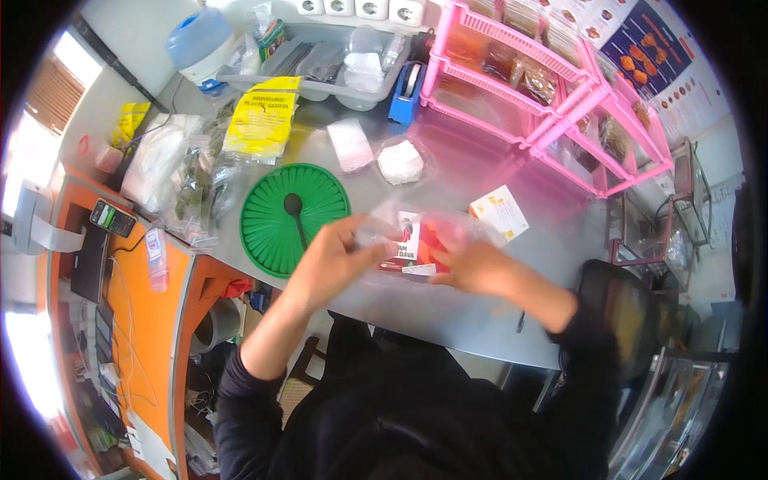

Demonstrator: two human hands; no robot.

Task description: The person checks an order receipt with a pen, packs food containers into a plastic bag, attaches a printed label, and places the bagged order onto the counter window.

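A red and white printed packet (410, 252) lies before me at the table's front, with clear plastic film (384, 211) around it, seemingly a bag. My left hand (336, 255) pinches the film at the packet's left side between thumb and fingers. Over the packet's right side is my right hand (474, 267), its fingers touching it; motion blur hides whether they grip. Just left of my left hand, a black spoon (293, 205) rests on a round green ribbed plastic lid (264, 222). A white and orange card or small box (500, 212) sits beyond my right hand.
Behind stand a stack of white paper pieces (349, 144), a plastic tub of white material (401, 162), a blue tape dispenser (408, 93), a grey divided tray (384, 90) and pink shelves (480, 75). Leftward are a yellow disposable-glove pack (262, 117), plastic bags (159, 162) and a phone (113, 217).
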